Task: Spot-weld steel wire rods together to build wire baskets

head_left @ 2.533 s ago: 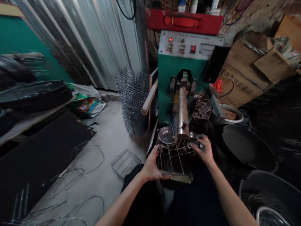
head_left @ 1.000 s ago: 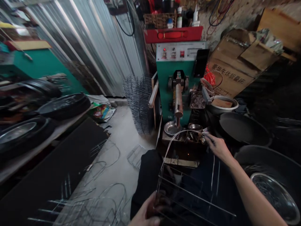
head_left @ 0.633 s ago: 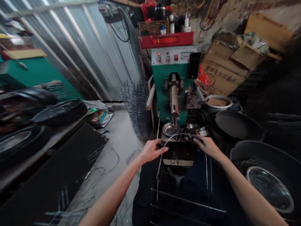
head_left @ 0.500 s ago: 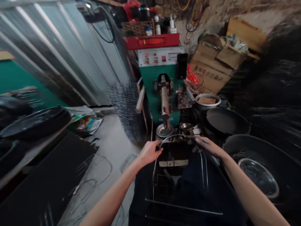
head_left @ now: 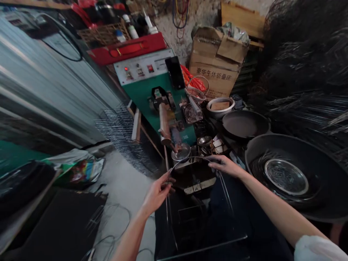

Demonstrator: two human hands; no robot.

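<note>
My left hand (head_left: 160, 190) is closed with its fingers pinched on the left side of a curved metal wire frame (head_left: 194, 157). My right hand (head_left: 224, 166) grips the other side of the arch, thumb and fingers closed around the wire. The frame's straight legs and a cross wire run down over my dark-clothed lap. Just beyond the arch stands a green machine (head_left: 141, 90) with a thick copper-coloured arm (head_left: 163, 123). Its lower tip is above a small metal dish (head_left: 185, 148), close to the arch's top.
A large black pan (head_left: 320, 156) at right holds a round metal bowl (head_left: 285, 177) of small wire pieces. Behind it are another dark pan (head_left: 244, 125) and a cardboard box (head_left: 214, 61). Stacked wire grids (head_left: 125, 141) stand left of the machine. Loose wires lie on the floor (head_left: 122, 185).
The view has turned right and tilted, so the machine now appears further left and slanted. Both hands still hold the wire frame; my left hand sits lower in view.
</note>
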